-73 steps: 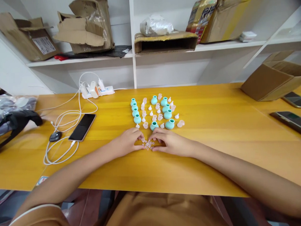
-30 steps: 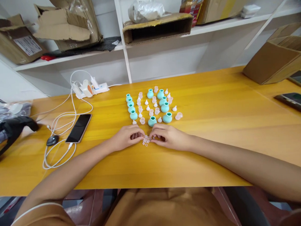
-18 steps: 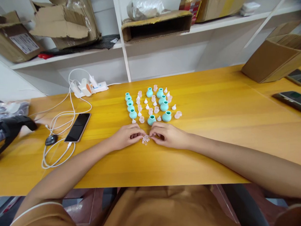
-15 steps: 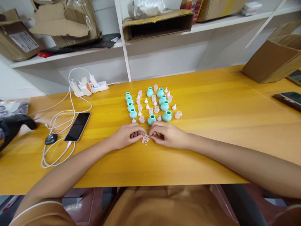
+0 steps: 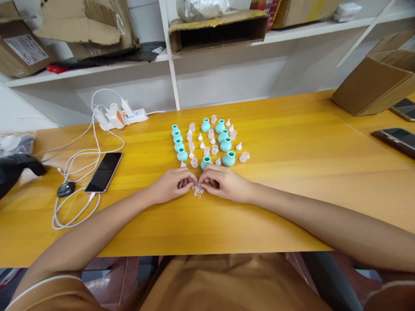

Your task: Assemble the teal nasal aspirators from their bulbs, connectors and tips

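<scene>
Both my hands rest on the yellow table [image 5: 289, 161] with their fingertips meeting over a small heap of tiny pinkish rings [image 5: 197, 190]. My left hand [image 5: 172, 185] has its fingers curled and pinched at the heap's left side. Curled the same way, my right hand [image 5: 222, 183] pinches at the heap's right side. What each pinch holds is too small to make out. Just beyond the hands stand several small teal bulb-shaped pieces [image 5: 228, 159] in rows, with several small pale pink caps [image 5: 194, 162] among them.
A black phone [image 5: 103, 172] lies at the left among white cables [image 5: 76, 196], near a power strip [image 5: 122, 117] and a dark mouse [image 5: 65, 189]. A cardboard box [image 5: 371, 84] and two more phones [image 5: 402, 142] are at the right. Shelves behind hold torn boxes.
My fingertips have drawn closer together over the ring heap. The view has shifted slightly; the teal and pink pieces have not moved.
</scene>
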Motion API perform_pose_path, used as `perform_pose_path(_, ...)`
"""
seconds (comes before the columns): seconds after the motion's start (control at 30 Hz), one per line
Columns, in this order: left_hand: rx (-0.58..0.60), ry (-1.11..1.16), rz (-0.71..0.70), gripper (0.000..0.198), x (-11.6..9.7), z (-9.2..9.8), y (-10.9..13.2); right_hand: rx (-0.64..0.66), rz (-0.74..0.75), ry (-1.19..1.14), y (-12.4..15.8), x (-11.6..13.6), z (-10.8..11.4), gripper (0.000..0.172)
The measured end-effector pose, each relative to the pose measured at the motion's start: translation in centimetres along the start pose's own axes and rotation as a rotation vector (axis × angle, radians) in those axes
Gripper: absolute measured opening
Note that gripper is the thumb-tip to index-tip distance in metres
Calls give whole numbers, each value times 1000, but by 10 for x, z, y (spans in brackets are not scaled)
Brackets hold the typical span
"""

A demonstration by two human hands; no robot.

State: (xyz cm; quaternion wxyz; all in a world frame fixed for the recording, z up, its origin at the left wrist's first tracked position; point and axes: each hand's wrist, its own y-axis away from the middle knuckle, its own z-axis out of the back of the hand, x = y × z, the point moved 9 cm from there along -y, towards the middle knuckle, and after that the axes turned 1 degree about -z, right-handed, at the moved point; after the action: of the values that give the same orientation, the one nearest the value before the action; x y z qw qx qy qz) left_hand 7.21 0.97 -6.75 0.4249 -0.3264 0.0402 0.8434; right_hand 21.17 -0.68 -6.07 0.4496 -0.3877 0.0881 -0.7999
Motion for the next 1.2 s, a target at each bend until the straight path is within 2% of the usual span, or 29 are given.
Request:
perform_pose_path(0.37,-5,10,-12,16,-4,0,1,-11,6,9,8,-2,6,9)
perform_pose_path(0.63,33,-49,-112,27,-12,-2,2,82,-5,87,10,-3,-4,9)
perform_pose_path(1.2,26,-37,-49,18,-9,-2,1,47,-4,50,9,-3,-1,6)
